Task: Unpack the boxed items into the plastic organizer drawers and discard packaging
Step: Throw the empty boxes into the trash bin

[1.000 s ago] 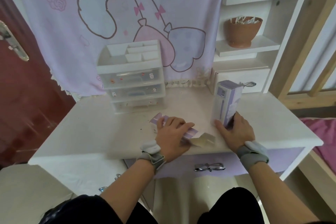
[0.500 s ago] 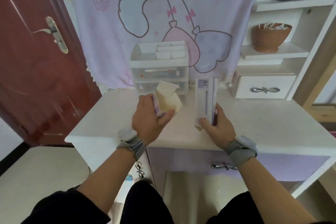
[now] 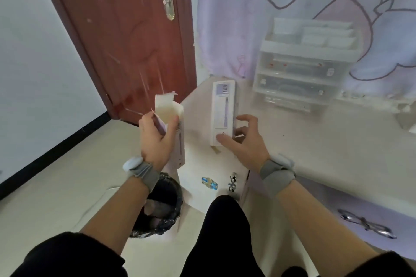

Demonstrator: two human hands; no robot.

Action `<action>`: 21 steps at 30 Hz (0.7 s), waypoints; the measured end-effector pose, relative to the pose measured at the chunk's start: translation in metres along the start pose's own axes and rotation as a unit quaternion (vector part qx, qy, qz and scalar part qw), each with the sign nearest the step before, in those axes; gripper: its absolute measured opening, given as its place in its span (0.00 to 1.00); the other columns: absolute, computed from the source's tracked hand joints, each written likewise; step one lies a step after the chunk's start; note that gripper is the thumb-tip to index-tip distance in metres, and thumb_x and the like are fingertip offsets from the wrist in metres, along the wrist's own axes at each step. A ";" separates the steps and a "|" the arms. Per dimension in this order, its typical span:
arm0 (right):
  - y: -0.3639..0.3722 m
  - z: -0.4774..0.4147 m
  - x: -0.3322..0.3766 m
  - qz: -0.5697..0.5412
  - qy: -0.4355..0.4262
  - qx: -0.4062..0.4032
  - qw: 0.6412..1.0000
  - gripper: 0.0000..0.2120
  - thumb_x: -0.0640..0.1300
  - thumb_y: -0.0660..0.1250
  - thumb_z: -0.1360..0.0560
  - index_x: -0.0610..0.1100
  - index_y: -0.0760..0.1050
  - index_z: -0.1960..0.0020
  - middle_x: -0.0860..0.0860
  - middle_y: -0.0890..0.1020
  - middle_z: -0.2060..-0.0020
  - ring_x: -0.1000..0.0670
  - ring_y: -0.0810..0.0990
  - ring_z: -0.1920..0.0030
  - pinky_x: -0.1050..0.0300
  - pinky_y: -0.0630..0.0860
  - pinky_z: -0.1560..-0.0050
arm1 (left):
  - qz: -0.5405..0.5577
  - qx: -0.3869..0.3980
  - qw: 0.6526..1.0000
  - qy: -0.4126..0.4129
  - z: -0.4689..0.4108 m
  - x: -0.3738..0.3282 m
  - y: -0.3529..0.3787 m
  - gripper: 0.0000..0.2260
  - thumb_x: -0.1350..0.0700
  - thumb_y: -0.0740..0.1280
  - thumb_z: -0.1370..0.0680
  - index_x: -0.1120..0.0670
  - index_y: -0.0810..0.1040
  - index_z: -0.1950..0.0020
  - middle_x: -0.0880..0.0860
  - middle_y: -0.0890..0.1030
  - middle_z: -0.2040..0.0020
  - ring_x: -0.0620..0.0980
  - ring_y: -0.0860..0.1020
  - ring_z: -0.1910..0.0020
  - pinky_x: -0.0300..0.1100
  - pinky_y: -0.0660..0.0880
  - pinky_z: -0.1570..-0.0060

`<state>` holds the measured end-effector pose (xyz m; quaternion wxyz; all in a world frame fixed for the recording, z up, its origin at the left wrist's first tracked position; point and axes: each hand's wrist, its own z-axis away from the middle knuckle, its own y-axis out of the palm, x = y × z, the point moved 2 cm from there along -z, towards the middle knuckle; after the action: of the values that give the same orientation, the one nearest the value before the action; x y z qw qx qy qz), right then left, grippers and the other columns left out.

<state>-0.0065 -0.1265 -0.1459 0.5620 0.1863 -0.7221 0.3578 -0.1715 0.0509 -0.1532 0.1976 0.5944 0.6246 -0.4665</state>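
At a white desk [image 3: 315, 141] beside a red door [image 3: 126, 36], the left hand [image 3: 157, 139] grips an opened box [image 3: 173, 128] off the desk's corner, above a black-lined bin [image 3: 162, 209] on the pale floor. The right hand [image 3: 245, 141], fingers loosely spread, touches an upright box [image 3: 222, 108] on the desktop. The clear organizer [image 3: 301, 69] stands against a cartoon curtain [image 3: 304, 7].

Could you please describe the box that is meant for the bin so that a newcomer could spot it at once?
Start at the red door and drop to the black-lined bin on the floor. Above it, the left hand grips an opened box. Unlike the closed box standing on the desk, its top flap gapes open.
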 end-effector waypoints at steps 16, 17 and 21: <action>0.203 -0.021 -0.164 0.188 0.319 0.267 0.890 0.26 0.62 0.69 0.33 0.49 0.69 0.42 0.51 0.78 0.54 0.47 0.77 0.52 0.53 0.75 0.50 | -0.217 0.119 0.922 -0.298 0.094 0.237 -0.038 0.25 0.56 0.74 0.36 0.45 0.71 0.42 0.51 0.77 0.48 0.57 0.75 0.51 0.48 0.72 0.54; 0.206 -0.020 -0.167 0.196 0.317 0.273 0.887 0.27 0.63 0.69 0.33 0.49 0.70 0.41 0.51 0.78 0.53 0.47 0.77 0.52 0.54 0.75 0.51 | -0.226 0.131 0.917 -0.303 0.101 0.238 -0.039 0.25 0.59 0.73 0.35 0.46 0.72 0.41 0.53 0.77 0.46 0.59 0.76 0.50 0.48 0.72 0.53; 0.225 -0.028 -0.189 0.155 0.309 0.300 0.889 0.37 0.63 0.68 0.30 0.48 0.62 0.27 0.47 0.72 0.34 0.44 0.72 0.36 0.57 0.67 0.47 | -0.217 0.219 0.889 -0.340 0.114 0.262 -0.035 0.33 0.71 0.61 0.32 0.48 0.67 0.29 0.57 0.64 0.27 0.62 0.67 0.31 0.52 0.71 0.37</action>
<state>-0.0825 0.0203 -0.3910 0.6110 0.1119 -0.3902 0.6796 -0.2954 0.1087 -0.4070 0.1568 0.2777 0.5145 -0.7960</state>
